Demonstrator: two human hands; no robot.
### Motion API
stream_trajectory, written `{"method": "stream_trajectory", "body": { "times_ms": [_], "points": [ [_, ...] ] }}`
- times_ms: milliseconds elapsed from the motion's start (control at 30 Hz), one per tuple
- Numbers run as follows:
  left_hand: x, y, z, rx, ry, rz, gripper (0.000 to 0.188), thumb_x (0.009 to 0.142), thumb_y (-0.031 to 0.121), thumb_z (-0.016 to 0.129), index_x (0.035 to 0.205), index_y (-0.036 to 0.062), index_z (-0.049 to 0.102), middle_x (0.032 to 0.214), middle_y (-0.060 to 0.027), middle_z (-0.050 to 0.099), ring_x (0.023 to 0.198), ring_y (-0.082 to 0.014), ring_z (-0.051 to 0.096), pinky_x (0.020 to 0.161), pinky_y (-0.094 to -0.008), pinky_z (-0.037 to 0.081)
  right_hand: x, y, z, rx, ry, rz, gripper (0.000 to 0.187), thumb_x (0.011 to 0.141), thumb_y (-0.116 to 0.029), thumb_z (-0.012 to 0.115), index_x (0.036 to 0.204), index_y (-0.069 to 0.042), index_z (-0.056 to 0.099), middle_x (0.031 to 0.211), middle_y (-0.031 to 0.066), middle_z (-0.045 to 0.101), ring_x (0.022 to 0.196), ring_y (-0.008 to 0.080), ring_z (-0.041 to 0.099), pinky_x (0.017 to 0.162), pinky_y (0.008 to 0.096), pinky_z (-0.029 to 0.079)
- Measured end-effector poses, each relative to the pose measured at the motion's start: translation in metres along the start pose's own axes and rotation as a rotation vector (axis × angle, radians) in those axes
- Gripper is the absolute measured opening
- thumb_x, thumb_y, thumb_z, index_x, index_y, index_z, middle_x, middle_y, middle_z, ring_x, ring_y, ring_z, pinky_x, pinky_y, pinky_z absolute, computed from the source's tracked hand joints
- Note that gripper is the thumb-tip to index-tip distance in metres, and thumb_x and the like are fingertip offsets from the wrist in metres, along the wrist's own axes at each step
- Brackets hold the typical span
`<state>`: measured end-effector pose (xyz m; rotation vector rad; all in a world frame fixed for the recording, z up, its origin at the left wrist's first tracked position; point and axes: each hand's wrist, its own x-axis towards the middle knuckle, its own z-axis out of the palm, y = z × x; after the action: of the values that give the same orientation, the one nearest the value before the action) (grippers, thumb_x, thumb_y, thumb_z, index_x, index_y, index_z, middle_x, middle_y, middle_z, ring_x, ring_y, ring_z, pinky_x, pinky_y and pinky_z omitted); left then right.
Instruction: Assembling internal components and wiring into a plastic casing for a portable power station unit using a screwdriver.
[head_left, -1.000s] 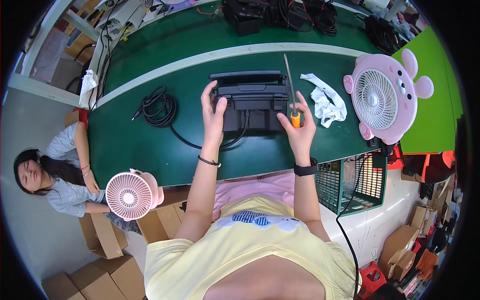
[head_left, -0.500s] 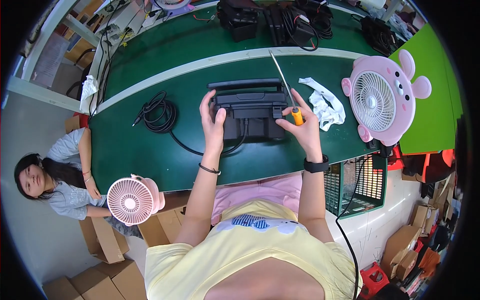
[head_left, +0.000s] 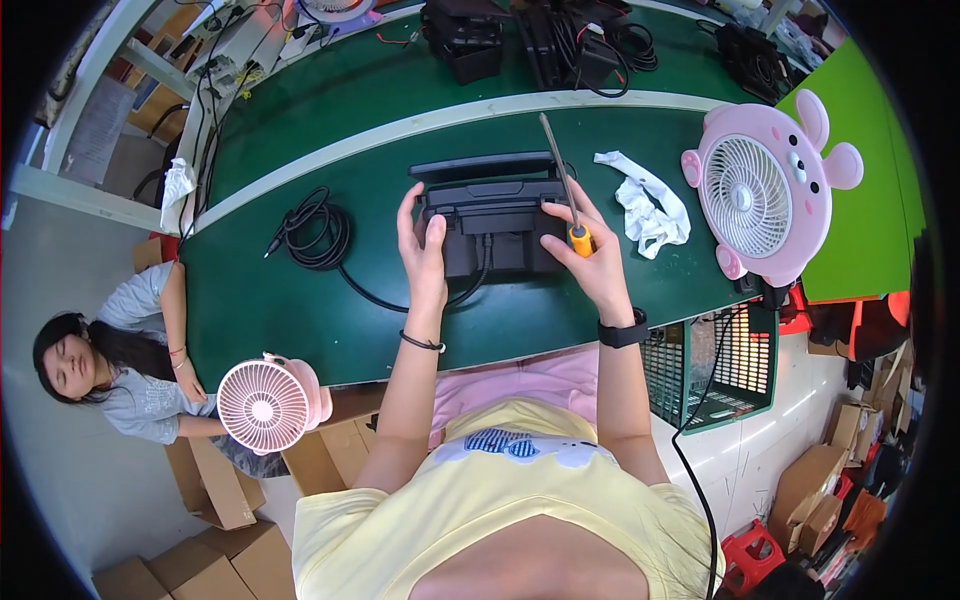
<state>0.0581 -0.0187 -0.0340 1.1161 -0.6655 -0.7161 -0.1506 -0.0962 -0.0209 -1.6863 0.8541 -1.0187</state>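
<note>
A black plastic box [head_left: 512, 218] with a raised bar along its far side and a latch-like part at its front rests on the green table [head_left: 380, 330]. My left hand [head_left: 426, 265] grips its left end, thumb on the near side and fingers behind. At the right end, my right hand [head_left: 600, 268] has thumb and forefinger against the box. That same hand also holds a screwdriver [head_left: 580, 240] with an orange handle, its long shaft pointing up and away. A black cable [head_left: 375, 297] runs from the box's front to a coil on the left.
Crumpled white paper [head_left: 650, 210] and a pink animal-shaped fan [head_left: 770, 195] lie on the right. A small pink fan [head_left: 264, 405] is at the front-left edge, beside a co-worker [head_left: 150, 340]. Black boxes [head_left: 465, 40] stand beyond a white rail. A green crate [head_left: 715, 370] is below.
My right thumb and forefinger have shifted left along the box's right end, and the screwdriver has moved slightly left and stands steeper. The box has moved slightly left.
</note>
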Motion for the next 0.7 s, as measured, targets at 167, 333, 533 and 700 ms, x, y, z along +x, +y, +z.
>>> {"method": "stream_trajectory", "body": {
  "times_ms": [167,333,533,700],
  "points": [
    [0.001,0.000,0.002,0.042,0.033,-0.012,0.052,0.095,0.017,0.061,0.144,0.0072,0.045,0.133,-0.0095,0.051,0.113,-0.0172,0.053,0.100,-0.0300,0.042,0.004,-0.002,0.003,0.072,0.117,-0.068,0.049,0.080,-0.010,0.079,0.128,-0.011,0.067,0.152,0.0152,0.045,0.136,0.0293,0.049,0.109,0.0390,0.039],
    [0.010,-0.019,-0.007,0.055,0.084,0.022,0.048,0.095,0.015,0.063,0.140,0.0048,0.050,0.141,-0.0094,0.046,0.120,-0.0217,0.053,0.103,-0.0322,0.043,0.008,-0.015,0.009,-0.312,0.205,-0.240,0.041,0.073,-0.013,0.084,0.111,-0.007,0.068,0.134,0.0109,0.062,0.123,0.0308,0.058,0.101,0.0380,0.047],
    [0.025,-0.021,-0.004,-0.008,0.111,-0.070,0.049,0.096,0.008,0.063,0.142,0.0024,0.049,0.138,-0.0096,0.049,0.122,-0.0197,0.052,0.100,-0.0299,0.045,0.001,-0.022,0.020,-0.664,0.248,-0.420,0.052,0.067,-0.016,0.087,0.115,-0.013,0.067,0.126,0.0016,0.067,0.117,0.0255,0.061,0.091,0.0337,0.054],
    [0.027,-0.019,-0.003,0.073,0.051,-0.005,0.051,0.096,0.009,0.063,0.144,0.0018,0.047,0.137,-0.0123,0.052,0.126,-0.0201,0.048,0.107,-0.0309,0.039,0.003,-0.020,0.019,-0.749,0.135,-0.466,0.063,0.064,-0.025,0.088,0.121,-0.017,0.065,0.133,0.0018,0.062,0.124,0.0254,0.058,0.089,0.0337,0.055]
  ]
}}
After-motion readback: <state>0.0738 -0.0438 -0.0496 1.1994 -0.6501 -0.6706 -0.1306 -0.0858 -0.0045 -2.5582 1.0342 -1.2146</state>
